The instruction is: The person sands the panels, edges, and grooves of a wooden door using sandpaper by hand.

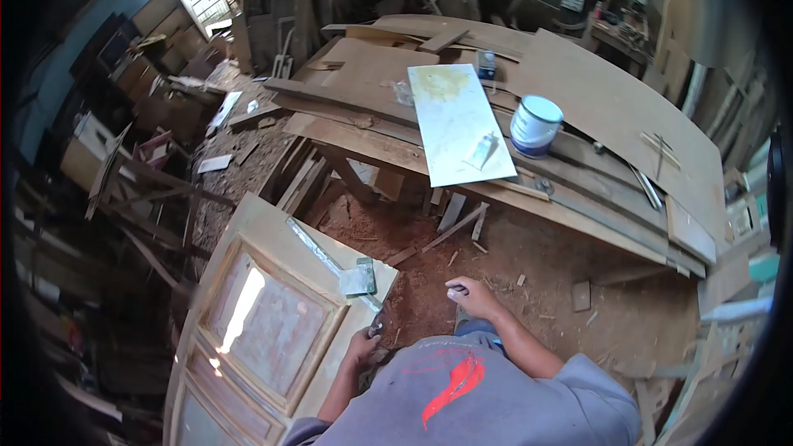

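Note:
My left hand (363,342) is at the near right edge of a panelled wooden door (330,367), its fingers closed around something small and dark that I cannot make out. My right hand (469,294) is raised over the floor to the right of the door, fingers curled together; whatever they may hold is too small to name. On the door's corner lie a long whitish strip (314,245) and a small grey-green block (358,278), both apart from my hands.
Beyond the floor gap stands a workbench (372,142) piled with boards. On it are a white sheet (450,116) with a tube (481,150), a paint can (537,125) and a small dark tin (486,64). Wood scraps litter the reddish floor (529,256).

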Available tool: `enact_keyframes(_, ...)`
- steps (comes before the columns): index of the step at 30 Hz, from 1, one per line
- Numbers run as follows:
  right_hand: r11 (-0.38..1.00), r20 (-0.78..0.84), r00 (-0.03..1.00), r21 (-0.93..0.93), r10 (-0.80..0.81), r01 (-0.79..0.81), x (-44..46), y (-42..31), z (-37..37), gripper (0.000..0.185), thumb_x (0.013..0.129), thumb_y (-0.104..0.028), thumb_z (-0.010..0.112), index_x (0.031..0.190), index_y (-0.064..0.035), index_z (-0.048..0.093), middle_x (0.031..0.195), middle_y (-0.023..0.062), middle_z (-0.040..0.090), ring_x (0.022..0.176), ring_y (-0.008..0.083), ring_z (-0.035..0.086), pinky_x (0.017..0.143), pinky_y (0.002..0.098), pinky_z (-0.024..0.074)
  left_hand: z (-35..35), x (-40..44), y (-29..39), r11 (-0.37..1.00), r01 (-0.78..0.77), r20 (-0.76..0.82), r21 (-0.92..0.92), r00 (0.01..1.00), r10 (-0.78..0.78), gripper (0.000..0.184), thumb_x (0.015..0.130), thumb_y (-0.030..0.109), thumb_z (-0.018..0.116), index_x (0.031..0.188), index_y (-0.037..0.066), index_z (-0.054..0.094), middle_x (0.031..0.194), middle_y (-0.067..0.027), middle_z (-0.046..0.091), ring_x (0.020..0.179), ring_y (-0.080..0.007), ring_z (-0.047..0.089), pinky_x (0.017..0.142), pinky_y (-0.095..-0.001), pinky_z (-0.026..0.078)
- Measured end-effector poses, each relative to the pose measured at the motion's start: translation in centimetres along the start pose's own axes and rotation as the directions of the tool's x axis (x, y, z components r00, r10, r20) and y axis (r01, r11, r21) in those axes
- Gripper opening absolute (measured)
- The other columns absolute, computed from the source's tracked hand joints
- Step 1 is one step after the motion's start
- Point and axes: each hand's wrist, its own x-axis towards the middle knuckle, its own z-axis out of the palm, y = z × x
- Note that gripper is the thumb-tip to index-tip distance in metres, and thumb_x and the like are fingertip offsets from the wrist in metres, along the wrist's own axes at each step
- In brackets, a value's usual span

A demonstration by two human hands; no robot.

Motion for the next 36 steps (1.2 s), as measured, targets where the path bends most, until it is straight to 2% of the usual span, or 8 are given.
enact_keyframes(5, 0.999, 0.032, 0.999, -0.026, 0.036, -0.035, 4.8, 3.9, -7.1, 0.034, 0.103, -0.021, 0.078, 0.132, -0.0038, 0.075, 0.104, 0.0064, 0.080, 0.090, 0.0122, 0.070, 0.084, 0.0332, 0.0589, 2.2, -4.4, 3.8, 0.952, 0.235, -0.128, 0.196, 0.969, -0.213, 0.043, 0.092, 0.034, 0.077, 0.124, 0.006, 0.077, 0.106, -0.0200, 0.081, 0.100, -0.0335, 0.079, 0.091, -0.0456, 0.060)
enact_keyframes(8, 0.996, 0.104, 0.995, -0.089, 0.010, -0.001, 8.0, 4.0, -8.6, 0.031, 0.102, -0.017, 0.078, 0.130, -0.0032, 0.076, 0.106, 0.0071, 0.080, 0.091, 0.0128, 0.071, 0.085, 0.0328, 0.0594, 5.3, -8.4, -2.0, 0.936, 0.339, -0.325, 0.093, 0.899, -0.294, 0.041, 0.090, 0.039, 0.077, 0.117, 0.007, 0.079, 0.109, -0.0211, 0.081, 0.105, -0.0408, 0.077, 0.094, -0.0499, 0.059)
enact_keyframes(15, 0.989, 0.394, 0.911, -0.018, -0.126, 0.144, 14.4, 1.1, -3.6, 0.029, 0.103, -0.012, 0.075, 0.129, 0.0004, 0.075, 0.110, 0.0092, 0.079, 0.097, 0.0168, 0.075, 0.088, 0.0326, 0.0606, 16.4, -24.1, -7.4, 0.719, 0.683, -0.363, -0.131, 0.641, -0.676, 0.042, 0.089, 0.039, 0.073, 0.115, 0.007, 0.080, 0.109, -0.0222, 0.081, 0.110, -0.0409, 0.077, 0.098, -0.0498, 0.059)
enact_keyframes(17, 0.988, 0.513, 0.850, -0.024, -0.117, 0.151, 14.1, 1.6, -0.3, 0.029, 0.104, -0.012, 0.075, 0.130, 0.0009, 0.074, 0.110, 0.0089, 0.079, 0.096, 0.0163, 0.075, 0.086, 0.0317, 0.0602, 21.5, -27.9, -9.6, 0.649, 0.679, -0.338, -0.344, 0.555, -0.760, 0.041, 0.087, 0.039, 0.073, 0.110, 0.006, 0.081, 0.106, -0.0239, 0.080, 0.109, -0.0424, 0.076, 0.097, -0.0510, 0.059)
enact_keyframes(20, 0.990, 0.672, 0.738, -0.047, -0.066, 0.130, 12.8, 1.6, 4.8, 0.030, 0.105, -0.012, 0.074, 0.132, 0.0007, 0.073, 0.111, 0.0085, 0.078, 0.094, 0.0152, 0.075, 0.081, 0.0304, 0.0592, 25.4, -32.2, -6.4, 0.586, 0.719, -0.417, -0.373, 0.434, -0.798, 0.038, 0.087, 0.038, 0.073, 0.104, 0.005, 0.082, 0.106, -0.0248, 0.080, 0.108, -0.0420, 0.077, 0.094, -0.0511, 0.059)
enact_keyframes(26, 0.991, 0.824, 0.565, -0.038, -0.042, 0.129, 5.4, 1.4, 11.4, 0.031, 0.106, -0.015, 0.075, 0.134, 0.0000, 0.072, 0.115, 0.0084, 0.077, 0.094, 0.0154, 0.075, 0.080, 0.0290, 0.0584, 35.4, -38.3, -8.7, 0.515, 0.565, -0.387, -0.644, 0.340, -0.857, 0.038, 0.090, 0.039, 0.072, 0.109, 0.008, 0.083, 0.110, -0.0256, 0.080, 0.106, -0.0408, 0.078, 0.090, -0.0492, 0.060)
enact_keyframes(32, 0.979, 0.837, 0.546, -0.089, -0.027, 0.185, -3.5, 1.5, 16.4, 0.033, 0.106, -0.017, 0.075, 0.133, 0.0010, 0.071, 0.114, 0.0080, 0.077, 0.094, 0.0145, 0.074, 0.082, 0.0297, 0.0597, 41.7, -42.9, -18.6, 0.618, 0.462, -0.493, -0.636, 0.373, -0.786, 0.040, 0.090, 0.040, 0.073, 0.113, 0.008, 0.081, 0.114, -0.0259, 0.079, 0.112, -0.0425, 0.076, 0.094, -0.0515, 0.059)
enact_keyframes(36, 0.963, 0.852, 0.522, -0.099, -0.048, 0.250, -11.7, 1.7, 20.3, 0.033, 0.106, -0.018, 0.076, 0.133, 0.0010, 0.072, 0.112, 0.0067, 0.077, 0.093, 0.0136, 0.073, 0.083, 0.0298, 0.0596, 39.0, -45.6, -22.2, 0.582, 0.515, -0.393, -0.629, 0.435, -0.810, 0.043, 0.088, 0.038, 0.073, 0.113, 0.003, 0.078, 0.116, -0.0283, 0.077, 0.113, -0.0457, 0.074, 0.098, -0.0544, 0.058)
